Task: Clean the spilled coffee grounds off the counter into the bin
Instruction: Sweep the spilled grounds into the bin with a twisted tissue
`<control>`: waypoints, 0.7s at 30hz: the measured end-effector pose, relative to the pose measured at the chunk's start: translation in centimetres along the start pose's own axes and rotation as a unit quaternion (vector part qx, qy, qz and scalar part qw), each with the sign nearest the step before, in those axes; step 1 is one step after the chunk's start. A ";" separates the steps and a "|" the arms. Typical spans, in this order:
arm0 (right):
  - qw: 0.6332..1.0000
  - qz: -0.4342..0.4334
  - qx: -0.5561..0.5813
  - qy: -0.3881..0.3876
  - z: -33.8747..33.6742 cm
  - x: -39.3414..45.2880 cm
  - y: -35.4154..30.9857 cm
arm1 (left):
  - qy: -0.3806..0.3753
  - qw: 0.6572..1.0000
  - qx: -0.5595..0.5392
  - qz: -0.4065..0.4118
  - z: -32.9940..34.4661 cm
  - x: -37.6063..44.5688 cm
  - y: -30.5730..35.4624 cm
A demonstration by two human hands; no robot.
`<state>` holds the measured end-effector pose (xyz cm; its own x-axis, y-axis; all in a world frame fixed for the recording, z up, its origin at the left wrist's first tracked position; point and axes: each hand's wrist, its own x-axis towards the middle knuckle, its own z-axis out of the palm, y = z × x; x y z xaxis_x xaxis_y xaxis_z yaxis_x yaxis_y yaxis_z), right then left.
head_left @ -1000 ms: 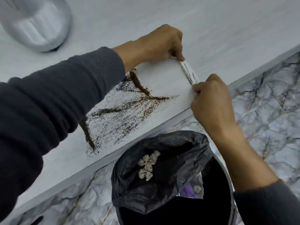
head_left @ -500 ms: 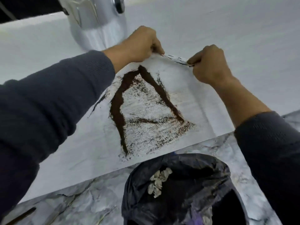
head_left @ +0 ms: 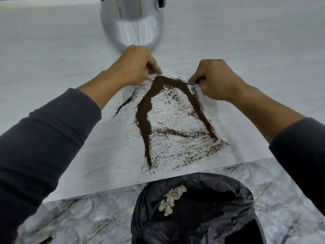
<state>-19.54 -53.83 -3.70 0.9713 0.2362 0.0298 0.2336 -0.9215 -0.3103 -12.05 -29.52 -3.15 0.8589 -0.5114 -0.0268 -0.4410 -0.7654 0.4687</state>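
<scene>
Both sets of fingers curled tight, each pinching one end of a thin flat scraper (head_left: 175, 78), hard to identify, held at the far edge of the spill. Left hand (head_left: 136, 65) on its left end, right hand (head_left: 217, 80) on its right. Coffee grounds (head_left: 146, 110) lie on the counter (head_left: 52, 55) in two thick ridges with scatter between. Bin (head_left: 202, 213) waits below the counter edge. Judged early: nothing has visibly reached the bin yet.
</scene>
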 end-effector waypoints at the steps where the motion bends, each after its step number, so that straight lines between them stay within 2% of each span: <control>1: 1.000 0.001 -0.003 0.004 -0.5 0.7 -0.3 | 0.003 1.000 -0.009 -0.008 -0.6 0.0 -0.1; 4: 1.000 -0.014 -0.010 0.017 -1.7 4.5 -1.7 | 0.050 0.997 -0.036 -0.054 -3.2 -0.8 -1.0; 7: 0.998 -0.064 0.008 0.003 -0.7 8.9 -4.5 | 0.100 0.986 -0.046 -0.125 -5.2 -4.2 -3.7; 13: 0.973 -0.216 0.022 -0.082 4.6 12.1 -13.3 | 0.137 0.952 -0.012 -0.272 -2.9 -15.6 -7.1; 17: 0.938 -0.323 -0.005 -0.124 5.3 12.0 -15.4 | 0.178 0.935 0.024 -0.306 0.4 -20.9 -2.8; 21: 0.912 -0.375 -0.041 -0.162 3.5 11.1 -12.9 | 0.200 0.932 -0.006 -0.301 4.8 -20.0 3.9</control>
<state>-11.92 -38.28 -2.70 0.4762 0.8755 -0.0817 0.8420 -0.4808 -0.2448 -32.14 -24.13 -5.04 0.9793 0.1977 0.0430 0.1525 -0.8609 0.4854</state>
